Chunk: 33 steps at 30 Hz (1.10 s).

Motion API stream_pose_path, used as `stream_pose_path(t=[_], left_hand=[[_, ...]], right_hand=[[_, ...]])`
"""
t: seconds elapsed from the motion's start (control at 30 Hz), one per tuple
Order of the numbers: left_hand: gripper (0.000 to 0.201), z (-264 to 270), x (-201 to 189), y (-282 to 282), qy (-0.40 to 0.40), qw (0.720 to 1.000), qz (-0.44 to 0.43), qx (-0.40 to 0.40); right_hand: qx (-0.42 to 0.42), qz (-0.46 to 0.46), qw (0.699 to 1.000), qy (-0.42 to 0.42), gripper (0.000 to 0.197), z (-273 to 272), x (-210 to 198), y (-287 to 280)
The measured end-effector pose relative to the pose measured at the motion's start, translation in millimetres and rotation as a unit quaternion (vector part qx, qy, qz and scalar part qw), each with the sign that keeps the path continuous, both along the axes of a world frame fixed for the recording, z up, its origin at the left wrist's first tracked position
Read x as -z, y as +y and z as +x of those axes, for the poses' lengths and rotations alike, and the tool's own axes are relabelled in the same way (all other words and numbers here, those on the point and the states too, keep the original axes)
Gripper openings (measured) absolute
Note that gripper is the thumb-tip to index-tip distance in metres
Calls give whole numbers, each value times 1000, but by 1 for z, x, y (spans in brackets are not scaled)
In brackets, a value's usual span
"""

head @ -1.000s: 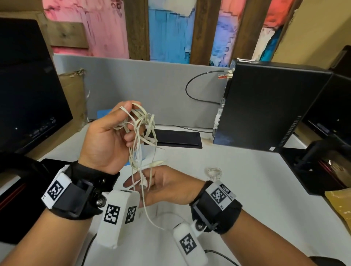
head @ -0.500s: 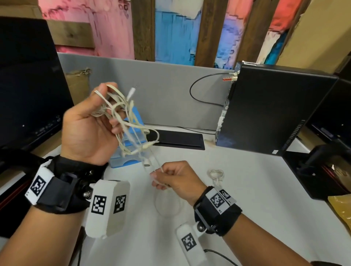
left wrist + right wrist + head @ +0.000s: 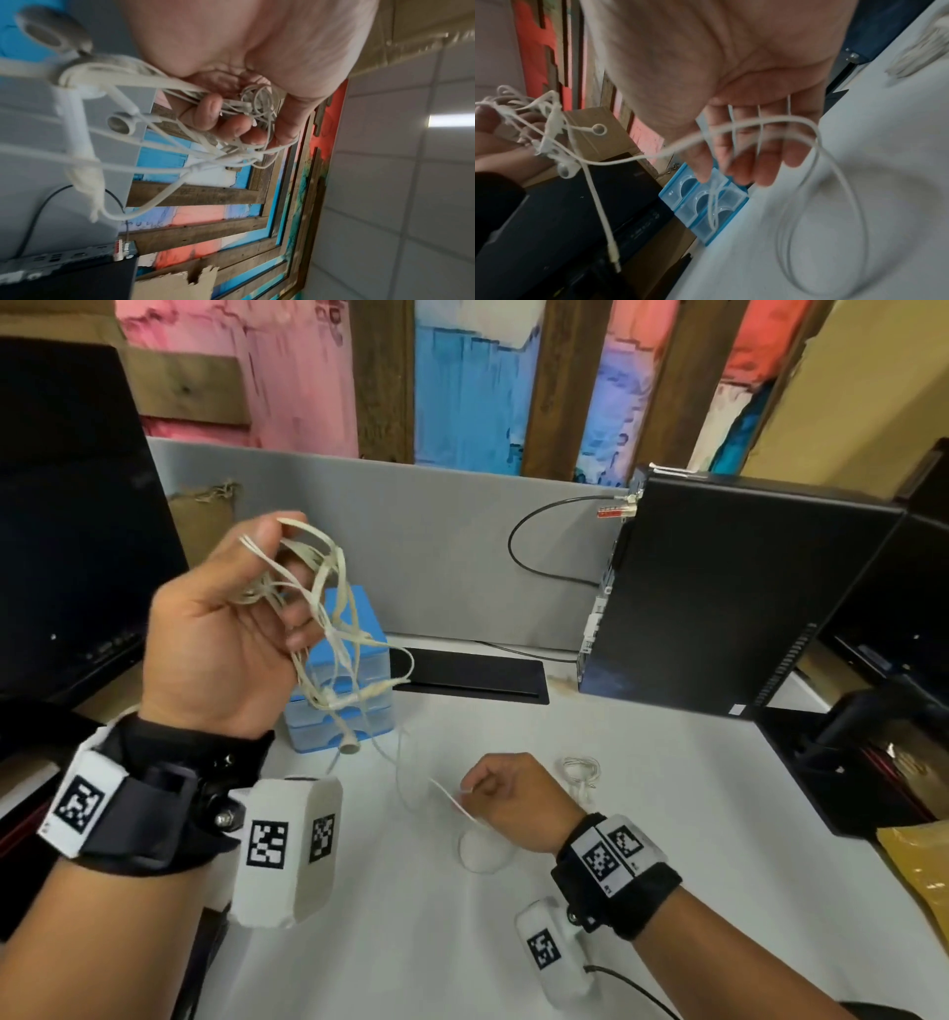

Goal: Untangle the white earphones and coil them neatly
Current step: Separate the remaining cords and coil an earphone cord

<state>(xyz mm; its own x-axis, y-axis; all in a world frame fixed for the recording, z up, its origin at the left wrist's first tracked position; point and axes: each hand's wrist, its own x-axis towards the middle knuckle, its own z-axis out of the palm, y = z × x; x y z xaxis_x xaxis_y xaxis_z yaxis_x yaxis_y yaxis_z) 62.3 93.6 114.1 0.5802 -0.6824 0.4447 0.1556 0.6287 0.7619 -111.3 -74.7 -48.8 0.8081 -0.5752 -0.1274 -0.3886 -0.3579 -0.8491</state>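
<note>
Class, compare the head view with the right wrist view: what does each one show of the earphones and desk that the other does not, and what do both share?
Only the head view shows the black computer tower and the small coiled cable in full on the white desk.

Only the right wrist view shows the cable wound over the right hand's fingers and the jack plug hanging.

Both show the left hand gripping the tangled earphones, the right hand holding a strand, and the blue drawer box.
</note>
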Motion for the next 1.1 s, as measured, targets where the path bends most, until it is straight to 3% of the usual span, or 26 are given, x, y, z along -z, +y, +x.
stream_pose_path(t=[0.1, 0.23, 0.33, 0.43, 0.53, 0.63, 0.8, 0.9, 1.03, 1.1], left_hand=[[16, -9, 8, -10, -32, 995, 65, -72], [16, -21, 18, -23, -61, 985, 132, -89], [14, -28, 23, -29, -63, 985, 147, -69], [15, -35, 28, -33, -76, 982, 164, -58], [18, -43, 30, -36, -81, 980, 176, -51], [21, -47, 31, -37, -82, 979, 181, -40], [24, -48, 29, -35, -60, 984, 169, -10], [23, -48, 29, -35, -50, 985, 165, 4], [20, -47, 30, -35, -44, 985, 167, 19], [21, -44, 30, -35, -44, 986, 163, 15]], right_hand=[[-41, -67, 997, 1, 31, 0, -20, 12], [-150, 175, 972, -48, 49, -2, -61, 39], [-169, 222, 954, -111, 44, -7, -74, 53], [-8, 107, 965, -238, 31, -6, -75, 62], [116, -47, 943, -307, 29, -10, -84, 64], [113, -110, 943, -292, 25, -11, -92, 62], [136, -139, 946, -259, 22, -8, -87, 58], [146, -130, 949, -246, 32, -9, -90, 54], [68, -68, 958, -269, 4, -7, -97, 46], [43, -24, 953, -300, 4, -9, -101, 41]])
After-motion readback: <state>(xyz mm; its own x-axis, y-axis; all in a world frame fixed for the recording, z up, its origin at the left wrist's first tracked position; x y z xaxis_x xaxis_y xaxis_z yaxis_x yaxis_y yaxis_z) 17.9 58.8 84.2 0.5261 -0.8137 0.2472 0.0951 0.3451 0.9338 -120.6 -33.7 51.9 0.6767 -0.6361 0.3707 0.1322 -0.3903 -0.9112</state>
